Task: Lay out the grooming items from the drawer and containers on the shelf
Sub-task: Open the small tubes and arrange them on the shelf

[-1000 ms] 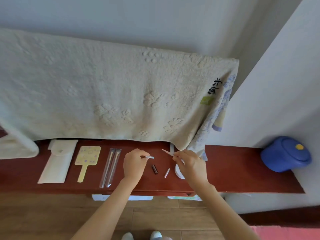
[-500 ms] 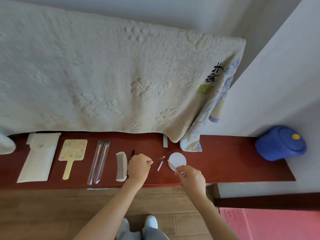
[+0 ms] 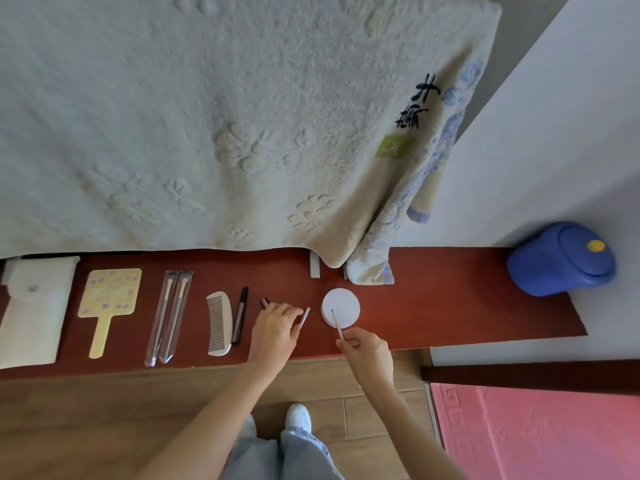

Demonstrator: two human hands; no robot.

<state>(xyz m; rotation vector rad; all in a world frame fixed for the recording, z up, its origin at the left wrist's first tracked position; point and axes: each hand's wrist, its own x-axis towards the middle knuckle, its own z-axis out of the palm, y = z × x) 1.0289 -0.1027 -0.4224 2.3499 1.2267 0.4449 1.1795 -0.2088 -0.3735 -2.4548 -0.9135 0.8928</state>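
Small grooming pieces going down in the row on the shelf point(image 3: 450, 299).

Your right hand point(image 3: 369, 351) pinches a thin white stick point(image 3: 336, 323), its dark tip over the round white container point(image 3: 341, 308). Your left hand point(image 3: 275, 329) curls over 1 small white tube point(image 3: 304, 317) and touches a dark cap point(image 3: 265, 302), probably to line them up beside the eyeliner pen point(image 3: 240, 315) and comb point(image 3: 219, 322).

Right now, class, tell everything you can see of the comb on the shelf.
The comb is pale, whitish, plastic-looking, with a curved spine on its right edge and fine dark-gapped teeth pointing left. It lies flat and lengthwise on the red-brown shelf, between the wrapped brushes and a dark pen, which lies very close beside its spine. Neither hand touches it.
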